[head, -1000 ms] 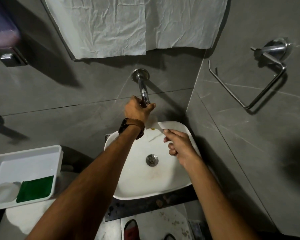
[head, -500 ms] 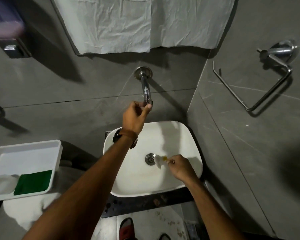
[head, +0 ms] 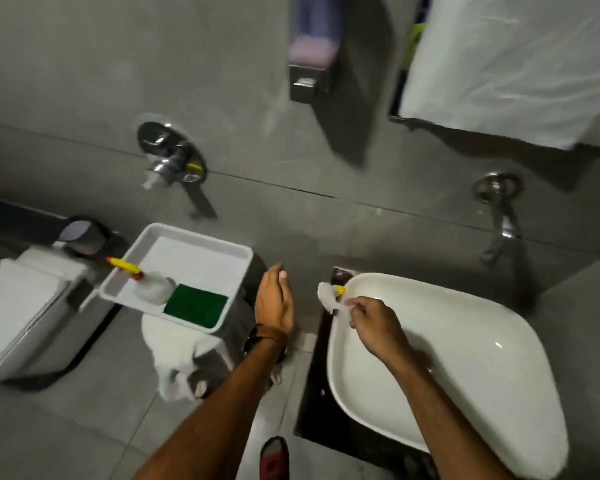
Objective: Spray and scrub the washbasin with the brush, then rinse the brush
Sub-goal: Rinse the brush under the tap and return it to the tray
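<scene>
The white washbasin (head: 465,344) fills the lower right. My right hand (head: 378,327) is shut on the white brush (head: 328,297) with a yellow tip, held over the basin's left rim. My left hand (head: 274,301) hangs free between the basin and the white tray (head: 187,244), fingers loosely together and holding nothing. In the tray lie a spray bottle (head: 149,285) with a yellow and red nozzle and a green scrub pad (head: 195,305). The basin tap (head: 503,209) sticks out of the wall above the basin.
A soap dispenser (head: 309,53) hangs on the grey tiled wall. A wall valve (head: 170,161) sits to the left, a toilet (head: 25,303) below it. A white cloth (head: 177,355) drapes under the tray. White covering (head: 516,64) hangs upper right. A red slipper (head: 274,459) shows at the bottom.
The view has swung left. My left hand has let go of the tap and dropped toward the tray. My right hand has carried the brush from the drain to the basin's left rim.
</scene>
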`<state>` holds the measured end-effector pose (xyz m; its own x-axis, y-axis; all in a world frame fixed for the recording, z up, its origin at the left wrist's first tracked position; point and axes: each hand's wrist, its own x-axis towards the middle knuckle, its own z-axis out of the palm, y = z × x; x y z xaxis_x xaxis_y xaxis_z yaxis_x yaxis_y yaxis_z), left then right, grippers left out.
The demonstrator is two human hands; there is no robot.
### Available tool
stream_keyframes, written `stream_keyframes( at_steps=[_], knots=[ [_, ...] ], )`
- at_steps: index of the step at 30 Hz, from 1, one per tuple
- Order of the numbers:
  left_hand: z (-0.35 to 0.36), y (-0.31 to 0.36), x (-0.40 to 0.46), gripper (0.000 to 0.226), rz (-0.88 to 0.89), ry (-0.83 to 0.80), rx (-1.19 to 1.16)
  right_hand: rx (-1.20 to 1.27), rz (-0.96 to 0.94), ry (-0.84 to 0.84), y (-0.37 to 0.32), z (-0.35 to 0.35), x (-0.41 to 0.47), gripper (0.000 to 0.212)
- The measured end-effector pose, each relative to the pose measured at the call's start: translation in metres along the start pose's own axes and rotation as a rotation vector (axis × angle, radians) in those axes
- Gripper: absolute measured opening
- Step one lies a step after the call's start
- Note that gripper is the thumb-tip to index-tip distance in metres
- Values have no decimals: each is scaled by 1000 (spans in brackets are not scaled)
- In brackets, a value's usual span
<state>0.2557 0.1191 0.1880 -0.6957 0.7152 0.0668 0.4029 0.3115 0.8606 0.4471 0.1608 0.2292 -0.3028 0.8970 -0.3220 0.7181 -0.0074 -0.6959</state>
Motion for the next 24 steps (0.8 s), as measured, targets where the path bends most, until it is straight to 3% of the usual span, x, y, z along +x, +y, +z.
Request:
stream_keyframes(
  at_steps=[11, 17, 24],
  knots=[
    [-99, -176, 64, 46, -428, 310, 2, -361, -239, -285, -127, 189, 108, 39],
    [-89, -250, 82, 54, -548, 368, 81, -551, -332, -443, -152, 283, 168, 46],
    [-64, -287, 123, 64, -645, 443, 98, -643, -360, -439, -153, 352, 228, 48]
  ],
)
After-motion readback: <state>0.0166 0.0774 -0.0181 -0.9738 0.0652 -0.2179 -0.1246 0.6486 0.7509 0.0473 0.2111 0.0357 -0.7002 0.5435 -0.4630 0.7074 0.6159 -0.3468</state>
